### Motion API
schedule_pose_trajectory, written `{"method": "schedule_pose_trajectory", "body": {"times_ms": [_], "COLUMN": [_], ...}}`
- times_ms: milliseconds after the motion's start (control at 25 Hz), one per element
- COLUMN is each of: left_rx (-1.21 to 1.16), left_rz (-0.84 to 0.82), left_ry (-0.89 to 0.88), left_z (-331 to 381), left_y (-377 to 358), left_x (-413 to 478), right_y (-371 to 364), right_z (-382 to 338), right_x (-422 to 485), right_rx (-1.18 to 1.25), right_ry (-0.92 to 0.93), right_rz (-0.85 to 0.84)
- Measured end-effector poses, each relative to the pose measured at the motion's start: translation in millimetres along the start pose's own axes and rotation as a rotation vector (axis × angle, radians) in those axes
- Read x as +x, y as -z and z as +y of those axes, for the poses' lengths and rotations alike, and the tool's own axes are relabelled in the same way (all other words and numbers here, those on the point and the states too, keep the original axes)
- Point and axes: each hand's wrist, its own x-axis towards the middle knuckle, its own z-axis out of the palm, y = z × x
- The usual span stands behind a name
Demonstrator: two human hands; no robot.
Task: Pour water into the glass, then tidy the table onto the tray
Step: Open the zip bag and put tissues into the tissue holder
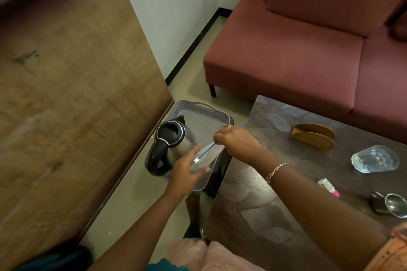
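The left hand (pixel 187 170) cups what appears to be the clear glass (pixel 203 161) over the near end of the grey tray (pixel 200 105). The right hand (pixel 237 143) pinches a blue stick (pixel 207 150), white tip angled toward it, judged a joint stowing. The electric kettle (pixel 170 138) stands in the tray at 10 o'clock of the hands. The table (pixel 253 204) at 3 o'clock carries a napkin holder (pixel 312 136), glass dish (pixel 374 158) and steel cup (pixel 394 204), with the maroon sofa (pixel 308 50) at 1 o'clock.

No readable text, labels, brands, numbers or signs anywhere.
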Motion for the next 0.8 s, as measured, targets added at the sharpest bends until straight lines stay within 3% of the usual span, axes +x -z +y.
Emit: {"method": "schedule_pose_trajectory", "body": {"times_ms": [240,400,640,800], "left_rx": [-0.218,-0.293,-0.275,-0.273], "left_rz": [0.283,0.285,0.184,0.179], "left_ry": [-0.143,-0.26,-0.401,-0.532], "left_z": [66.9,119.0,185.2,225.5], "left_y": [1.4,-4.3,-19.7,-25.6], "left_x": [12.9,28.6,46.6,51.6], "right_y": [66.8,109.4,160.5,187.3], "right_z": [9.8,17.7,4.4,4.5], "right_x": [-31.4,-54.0,-69.8,-79.1], "right_rx": [0.104,0.208,0.369,0.439], "right_ry": [-0.184,-0.277,-0.145,-0.183], "right_rz": [0.239,0.422,0.58,0.742]}}
